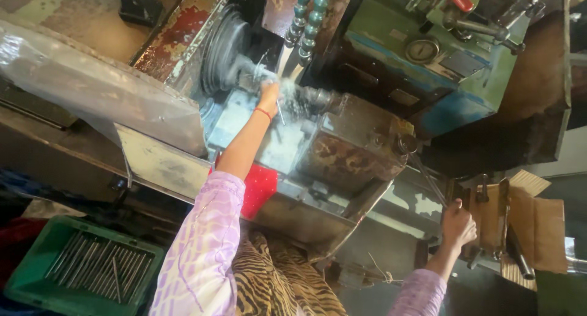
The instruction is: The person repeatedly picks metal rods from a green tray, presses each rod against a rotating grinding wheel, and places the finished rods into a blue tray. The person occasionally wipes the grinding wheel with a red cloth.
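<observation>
A lathe chuck (227, 50) is reached at upper centre by the left hand (269, 91) (grip lost in white spray, cannot be told), while a thin metal lever (428, 178) is gripped in the closed right hand (457, 223) at lower right, with a green crate of metal rods (92, 266) catalogued at lower left.

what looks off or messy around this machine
Coolant is spraying over the left hand, which reaches right beside the blurred spinning chuck. The machine cover is rusty, with flaking paint. The right hand grips a lever.
</observation>
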Available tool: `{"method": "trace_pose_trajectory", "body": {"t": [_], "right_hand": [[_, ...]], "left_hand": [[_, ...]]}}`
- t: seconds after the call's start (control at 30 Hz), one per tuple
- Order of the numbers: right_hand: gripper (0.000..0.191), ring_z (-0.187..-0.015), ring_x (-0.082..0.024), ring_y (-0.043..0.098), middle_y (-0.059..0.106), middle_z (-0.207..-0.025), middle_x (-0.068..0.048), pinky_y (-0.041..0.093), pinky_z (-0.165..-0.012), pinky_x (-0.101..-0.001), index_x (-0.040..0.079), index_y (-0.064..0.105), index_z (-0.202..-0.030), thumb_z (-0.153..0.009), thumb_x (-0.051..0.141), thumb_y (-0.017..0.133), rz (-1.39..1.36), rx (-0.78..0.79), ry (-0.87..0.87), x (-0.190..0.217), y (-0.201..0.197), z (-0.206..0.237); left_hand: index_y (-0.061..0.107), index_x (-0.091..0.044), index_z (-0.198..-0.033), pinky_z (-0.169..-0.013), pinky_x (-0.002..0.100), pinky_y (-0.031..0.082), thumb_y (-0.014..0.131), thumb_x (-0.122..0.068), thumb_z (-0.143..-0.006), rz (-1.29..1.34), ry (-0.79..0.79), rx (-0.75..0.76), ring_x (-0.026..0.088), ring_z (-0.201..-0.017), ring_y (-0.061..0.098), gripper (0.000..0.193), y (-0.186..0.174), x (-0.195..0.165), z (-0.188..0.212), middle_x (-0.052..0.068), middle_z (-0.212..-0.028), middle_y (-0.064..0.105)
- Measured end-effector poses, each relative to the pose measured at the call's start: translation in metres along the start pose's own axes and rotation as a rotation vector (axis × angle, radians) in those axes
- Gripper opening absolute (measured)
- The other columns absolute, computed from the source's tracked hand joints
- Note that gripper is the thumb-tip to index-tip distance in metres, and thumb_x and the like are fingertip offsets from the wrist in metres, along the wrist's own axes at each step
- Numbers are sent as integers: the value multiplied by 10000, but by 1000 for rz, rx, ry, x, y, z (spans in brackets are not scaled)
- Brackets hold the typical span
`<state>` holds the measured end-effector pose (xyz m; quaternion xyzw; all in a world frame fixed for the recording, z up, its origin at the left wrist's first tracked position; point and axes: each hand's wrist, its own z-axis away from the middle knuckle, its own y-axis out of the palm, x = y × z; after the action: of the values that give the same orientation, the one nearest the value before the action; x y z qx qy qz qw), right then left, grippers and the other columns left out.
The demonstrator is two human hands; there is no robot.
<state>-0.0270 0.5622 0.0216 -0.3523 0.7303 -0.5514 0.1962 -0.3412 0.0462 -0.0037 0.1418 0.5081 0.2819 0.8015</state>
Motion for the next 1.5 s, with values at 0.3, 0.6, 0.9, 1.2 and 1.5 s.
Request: {"method": "trace_pose_trajectory", "body": {"t": [0.3,0.6,0.9,1.2,1.5], "right_hand": [[651,-805,-524,687,698,-827,-305,526,-693,-612,13,754,-826,-1145,493,449,40,-100,-34,-4,11,7],[652,-746,-500,685,688,-785,-281,525,-645,-590,13,738,-757,-1153,461,478,67,-194,-42,-6,17,18],[639,-695,-487,678,681,-751,-262,512,-596,-581,14,734,-728,-1151,430,497,65,-276,-60,-3,20,7],[622,-675,-470,675,679,-735,-240,497,-579,-561,29,743,-735,-1153,417,495,28,-281,-67,-6,23,6],[612,-667,-457,678,675,-715,-228,496,-564,-552,52,748,-729,-1139,431,496,64,-313,-71,-5,22,8]], "left_hand": [[480,-259,-1286,-630,405,522,578,-167,-956,21,17,7,191,-766,607,356,-4,2,-9,27,-998,590],[431,-270,-1259,-718,489,550,598,-178,-965,46,-50,72,245,-902,651,350,-3,-1,-9,51,-1071,580],[434,-197,-1264,-808,557,521,669,-84,-923,132,123,179,247,-968,645,429,27,8,-13,49,-1137,560],[364,-249,-1263,-861,618,518,690,-69,-870,161,63,133,228,-969,622,542,33,11,-7,80,-1133,548],[376,-230,-1306,-909,646,500,680,-52,-863,82,-1,-61,237,-1025,645,566,10,15,-19,49,-1186,574]]}}
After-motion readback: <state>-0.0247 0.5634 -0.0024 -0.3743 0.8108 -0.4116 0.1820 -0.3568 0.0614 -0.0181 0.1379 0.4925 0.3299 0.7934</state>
